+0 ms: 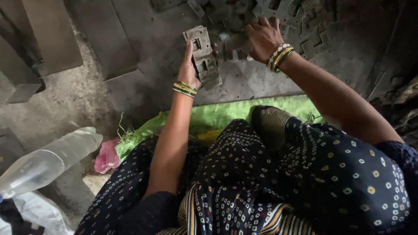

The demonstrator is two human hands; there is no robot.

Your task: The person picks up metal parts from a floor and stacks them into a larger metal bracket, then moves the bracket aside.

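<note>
Here the left hand (188,69) is clamped on a stack of flat metal plates (203,55) with square cut-outs, holding it upright on its lower edge against a grey metal sheet (244,80) on the floor. The right hand (262,38) lies palm down, fingers curled, on a loose pile of similar metal pieces (305,21) farther back; whether it grips one I cannot tell. Both wrists wear green and gold bangles. A green cloth (217,115) covers the lap's front edge, and a clear plastic bottle (45,161) lies at the left.
</note>
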